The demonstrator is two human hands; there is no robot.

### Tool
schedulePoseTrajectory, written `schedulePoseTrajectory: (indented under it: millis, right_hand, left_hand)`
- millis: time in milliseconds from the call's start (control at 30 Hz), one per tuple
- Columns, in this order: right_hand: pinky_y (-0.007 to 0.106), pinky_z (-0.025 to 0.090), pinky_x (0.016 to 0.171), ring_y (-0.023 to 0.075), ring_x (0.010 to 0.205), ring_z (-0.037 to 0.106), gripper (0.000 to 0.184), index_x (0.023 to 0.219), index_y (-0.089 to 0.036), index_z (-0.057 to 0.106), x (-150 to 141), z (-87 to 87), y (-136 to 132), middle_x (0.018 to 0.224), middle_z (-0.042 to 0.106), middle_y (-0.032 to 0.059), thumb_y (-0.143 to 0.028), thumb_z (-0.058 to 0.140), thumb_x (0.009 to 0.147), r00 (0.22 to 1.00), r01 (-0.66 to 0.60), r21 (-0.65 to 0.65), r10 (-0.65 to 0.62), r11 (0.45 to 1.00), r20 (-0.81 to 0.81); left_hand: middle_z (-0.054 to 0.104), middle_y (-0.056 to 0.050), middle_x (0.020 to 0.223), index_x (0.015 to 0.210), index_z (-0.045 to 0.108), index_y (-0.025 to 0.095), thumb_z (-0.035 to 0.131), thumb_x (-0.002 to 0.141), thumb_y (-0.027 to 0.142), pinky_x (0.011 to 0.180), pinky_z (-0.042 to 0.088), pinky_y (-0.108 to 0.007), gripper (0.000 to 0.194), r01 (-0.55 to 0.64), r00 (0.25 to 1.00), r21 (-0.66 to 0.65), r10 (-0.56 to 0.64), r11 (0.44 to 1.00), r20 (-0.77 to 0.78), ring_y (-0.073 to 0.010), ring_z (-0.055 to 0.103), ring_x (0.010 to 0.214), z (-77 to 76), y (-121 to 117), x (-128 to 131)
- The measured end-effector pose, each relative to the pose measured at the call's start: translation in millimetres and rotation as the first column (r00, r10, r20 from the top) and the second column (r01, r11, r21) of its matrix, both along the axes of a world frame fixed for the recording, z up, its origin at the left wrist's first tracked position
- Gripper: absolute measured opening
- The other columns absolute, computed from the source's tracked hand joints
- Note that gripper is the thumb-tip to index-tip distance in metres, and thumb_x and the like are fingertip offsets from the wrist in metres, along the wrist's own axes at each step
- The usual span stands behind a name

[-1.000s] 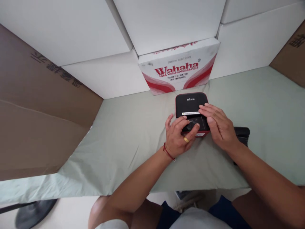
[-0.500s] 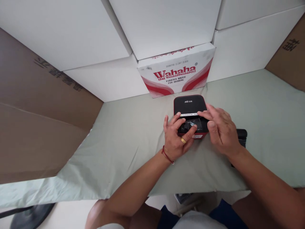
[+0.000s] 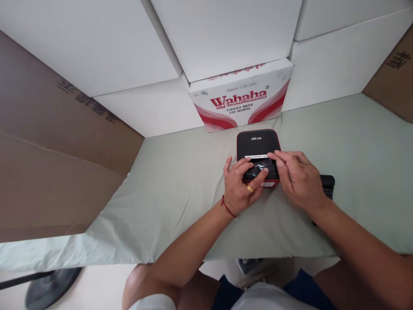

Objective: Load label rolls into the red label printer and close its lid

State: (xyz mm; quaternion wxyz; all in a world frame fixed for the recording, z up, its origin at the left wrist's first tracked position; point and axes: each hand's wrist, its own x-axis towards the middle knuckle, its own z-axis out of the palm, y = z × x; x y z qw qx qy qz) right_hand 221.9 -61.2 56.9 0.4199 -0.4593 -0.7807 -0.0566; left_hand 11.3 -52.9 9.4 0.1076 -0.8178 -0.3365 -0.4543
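A small black-and-red box that looks like a printer (image 3: 257, 146) sits on the green cloth, with a narrow white paper strip (image 3: 256, 156) across its middle. Shiny clear film lies over its dark front panel. My left hand (image 3: 240, 183), wearing a ring and a red bracelet, curls over the near left of the printer with fingertips on the panel. At the strip's right end, the fingers and thumb of my right hand (image 3: 298, 178) are drawn together in a pinch. What lies between those fingertips is partly hidden.
Behind the printer stands a white-and-red Wahaha water carton (image 3: 241, 103), against white boxes (image 3: 161, 107). Brown cardboard (image 3: 64, 172) rises at the left. Beside my right wrist lies a black object (image 3: 328, 183), partly covered. The cloth's near edge hangs above my lap.
My right thumb has moved in toward the index finger at the strip's right end, and the fingers have closed together. My left hand stays on the printer. The view has shifted slightly.
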Motion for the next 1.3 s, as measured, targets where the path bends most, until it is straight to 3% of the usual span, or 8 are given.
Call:
schedulePoseTrajectory:
  millis: [133, 367, 633, 800, 933, 1067, 1200, 1300]
  right_hand:
    - [0.040, 0.061, 0.095, 0.0247, 0.111, 0.074, 0.028, 0.134, -0.017, 0.065, -1.2, -0.8, -0.9, 0.120, 0.083, 0.0097, -0.015, 0.055, 0.108, 1.000, 0.011, -0.012, -0.011, 1.000, -0.015]
    - [0.044, 0.058, 0.098, 0.0263, 0.111, 0.074, 0.030, 0.135, -0.020, 0.065, -3.3, -4.7, -3.1, 0.121, 0.084, 0.0077, -0.016, 0.053, 0.108, 0.997, 0.022, -0.019, -0.023, 1.000, -0.080]
    - [0.043, 0.057, 0.098, 0.0253, 0.110, 0.073, 0.029, 0.133, -0.021, 0.066, -4.5, -4.1, -2.6, 0.120, 0.084, 0.0070, -0.015, 0.054, 0.107, 0.995, 0.030, -0.025, -0.032, 0.999, -0.099]
    - [0.048, 0.051, 0.102, 0.0268, 0.113, 0.071, 0.036, 0.144, -0.021, 0.062, -3.5, -2.8, -3.5, 0.123, 0.082, 0.0091, -0.021, 0.055, 0.109, 0.996, -0.004, -0.046, 0.000, 0.999, -0.090]
    - [0.052, 0.049, 0.102, 0.0304, 0.119, 0.063, 0.030, 0.132, -0.023, 0.072, -0.8, -4.3, -5.4, 0.128, 0.078, 0.0116, -0.026, 0.056, 0.107, 0.991, -0.109, 0.005, 0.109, 0.994, -0.074]
    - [0.046, 0.051, 0.093, 0.0273, 0.104, 0.059, 0.024, 0.108, -0.023, 0.081, 0.5, -5.4, -7.2, 0.106, 0.073, 0.0104, -0.030, 0.059, 0.105, 0.982, -0.124, 0.125, 0.140, 0.984, -0.129]
    - [0.042, 0.050, 0.083, 0.0226, 0.087, 0.056, 0.027, 0.103, -0.026, 0.082, 0.2, -3.8, -6.9, 0.089, 0.069, 0.0057, -0.032, 0.056, 0.106, 0.976, -0.152, 0.092, 0.164, 0.984, -0.141]
    - [0.043, 0.050, 0.081, 0.0223, 0.085, 0.057, 0.029, 0.102, -0.028, 0.083, 0.2, -3.6, -5.8, 0.088, 0.069, 0.0054, -0.034, 0.055, 0.106, 0.975, -0.161, 0.049, 0.167, 0.986, -0.143]
  left_hand:
    - [0.059, -0.007, 0.130, 0.139, 0.069, 0.035, 0.066, 0.098, 0.030, 0.134, 0.023, -0.061, 0.041, 0.005, 1.000, 0.030, -0.005, 1.000, 0.021, -0.0296, 0.062, 0.139, 0.2, 1.8, 1.1]
    - [0.061, -0.014, 0.156, 0.169, 0.030, 0.034, 0.050, 0.106, 0.053, 0.137, 0.014, -0.061, 0.068, 0.120, 0.959, -0.134, -0.080, 0.984, 0.272, -0.0313, 0.060, 0.146, 1.0, 7.8, -8.8]
    - [0.083, -0.006, 0.123, 0.151, 0.056, 0.028, 0.028, 0.115, 0.046, 0.136, 0.018, -0.054, 0.049, 0.180, 0.882, -0.331, -0.002, 0.926, 0.472, -0.0224, 0.072, 0.131, 7.7, 22.3, -18.4]
    - [0.079, -0.005, 0.122, 0.146, 0.059, 0.032, 0.049, 0.110, 0.044, 0.128, 0.034, -0.054, 0.039, 0.282, 0.828, -0.357, -0.038, 0.891, 0.559, -0.0241, 0.070, 0.126, 4.5, 27.4, -15.4]
    - [0.071, -0.004, 0.122, 0.148, 0.056, 0.037, 0.075, 0.095, 0.040, 0.123, 0.042, -0.048, 0.057, 0.493, 0.640, -0.340, -0.070, 0.801, 0.765, -0.0246, 0.064, 0.130, -1.5, 33.5, -11.7]
    - [0.059, -0.002, 0.151, 0.156, 0.046, 0.044, 0.081, 0.084, 0.049, 0.130, 0.038, -0.048, 0.080, 0.675, 0.479, -0.368, -0.001, 0.640, 0.878, -0.0270, 0.051, 0.150, -3.2, 40.7, -8.7]
    - [0.045, -0.002, 0.172, 0.167, 0.027, 0.045, 0.066, 0.091, 0.058, 0.131, 0.039, -0.051, 0.086, 0.757, 0.507, -0.475, 0.057, 0.449, 0.860, -0.0281, 0.043, 0.161, -0.6, 44.5, -9.9]
    - [0.040, -0.002, 0.176, 0.170, 0.017, 0.046, 0.062, 0.092, 0.060, 0.129, 0.044, -0.052, 0.092, 0.758, 0.544, -0.522, 0.063, 0.391, 0.837, -0.0281, 0.045, 0.161, 0.8, 45.1, -12.9]
